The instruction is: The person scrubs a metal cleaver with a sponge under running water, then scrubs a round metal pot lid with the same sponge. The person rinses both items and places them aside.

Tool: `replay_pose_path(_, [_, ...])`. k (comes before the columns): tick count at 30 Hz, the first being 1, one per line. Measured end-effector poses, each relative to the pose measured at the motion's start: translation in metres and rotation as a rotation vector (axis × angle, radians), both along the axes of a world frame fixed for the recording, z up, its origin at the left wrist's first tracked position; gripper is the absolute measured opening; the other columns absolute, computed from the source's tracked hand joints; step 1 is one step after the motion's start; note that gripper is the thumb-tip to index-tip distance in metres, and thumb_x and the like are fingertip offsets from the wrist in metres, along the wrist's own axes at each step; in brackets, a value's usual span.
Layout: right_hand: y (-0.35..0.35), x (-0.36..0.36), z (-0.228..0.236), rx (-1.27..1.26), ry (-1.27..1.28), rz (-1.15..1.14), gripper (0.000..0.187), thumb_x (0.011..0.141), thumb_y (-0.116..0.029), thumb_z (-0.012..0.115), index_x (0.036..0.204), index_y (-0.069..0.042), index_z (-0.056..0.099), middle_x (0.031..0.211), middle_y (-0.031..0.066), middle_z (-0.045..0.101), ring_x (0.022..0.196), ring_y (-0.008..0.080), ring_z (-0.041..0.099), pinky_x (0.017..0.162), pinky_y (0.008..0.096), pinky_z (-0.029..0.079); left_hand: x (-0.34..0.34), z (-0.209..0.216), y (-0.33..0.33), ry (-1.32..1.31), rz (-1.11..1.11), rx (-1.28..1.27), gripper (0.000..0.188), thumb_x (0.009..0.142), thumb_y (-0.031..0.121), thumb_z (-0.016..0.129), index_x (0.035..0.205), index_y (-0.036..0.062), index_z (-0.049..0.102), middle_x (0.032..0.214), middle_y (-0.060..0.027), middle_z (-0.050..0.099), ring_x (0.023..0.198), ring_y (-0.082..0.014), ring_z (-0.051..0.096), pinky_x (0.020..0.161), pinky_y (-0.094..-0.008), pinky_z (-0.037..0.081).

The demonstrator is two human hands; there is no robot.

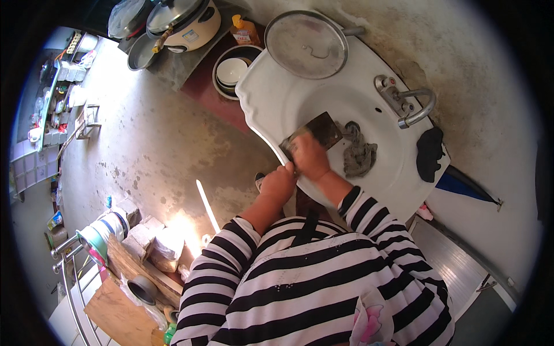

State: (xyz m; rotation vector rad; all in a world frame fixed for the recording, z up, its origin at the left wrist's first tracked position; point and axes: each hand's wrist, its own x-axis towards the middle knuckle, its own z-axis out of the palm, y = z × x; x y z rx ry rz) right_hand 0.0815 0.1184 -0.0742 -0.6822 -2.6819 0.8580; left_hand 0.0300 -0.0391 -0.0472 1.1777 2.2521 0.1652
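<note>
A cleaver (325, 130) with a dark, wide blade lies slanted across the near left rim of the white sink (388, 187). My left hand (279, 184) is closed at its lower end by the rim, where the fingers cover the handle. Over the blade, my right hand (312, 155) presses with curled fingers, slightly smeared by motion. Whatever it holds against the metal is hidden. Just right of the blade, a crumpled wet grey cloth (360, 157) rests in the basin.
A round metal lid (307, 45) sits on the sink's far corner. The tap (416, 106) curves over the right side, near a black cloth (430, 154). Beyond the left rim stand bowls (232, 71), an orange pump bottle (245, 31) and a rice cooker (187, 29).
</note>
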Motion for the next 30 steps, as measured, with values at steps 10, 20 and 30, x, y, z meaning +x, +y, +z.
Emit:
replay_pose_path(10, [0.026,0.008,0.01,0.01,0.048,0.041,0.011,0.086,-0.01,0.058,0.097,-0.007,0.058,0.096,0.0156,0.06,0.092,0.0387,0.059,0.08,0.0473,0.05,-0.001,0.002,-0.007,-0.034,-0.017,0.091,0.036,0.09,0.034,0.063,0.106,0.0052,0.051,0.085,-0.0166,0.065,0.072,-0.0367,0.068,0.062,-0.0464,0.056])
replay_pose_path(20, [-0.006,-0.017,0.02,-0.02,0.134,0.308,0.012,0.08,-0.01,0.06,0.092,-0.008,0.057,0.096,0.0128,0.058,0.096,0.0367,0.058,0.083,0.0455,0.05,-0.022,0.002,0.002,0.013,0.098,0.087,0.037,0.093,0.037,0.06,0.11,0.0048,0.051,0.088,-0.0169,0.064,0.079,-0.0374,0.067,0.066,-0.0476,0.055])
replay_pose_path(30, [0.0,0.023,0.031,-0.018,-0.012,0.356,0.019,0.078,-0.007,0.062,0.097,-0.008,0.057,0.101,0.0136,0.057,0.097,0.0374,0.058,0.081,0.0464,0.05,-0.036,0.019,0.007,-0.031,0.029,0.008,0.04,0.091,0.039,0.061,0.11,0.0058,0.049,0.092,-0.0178,0.065,0.08,-0.0385,0.067,0.068,-0.0484,0.054])
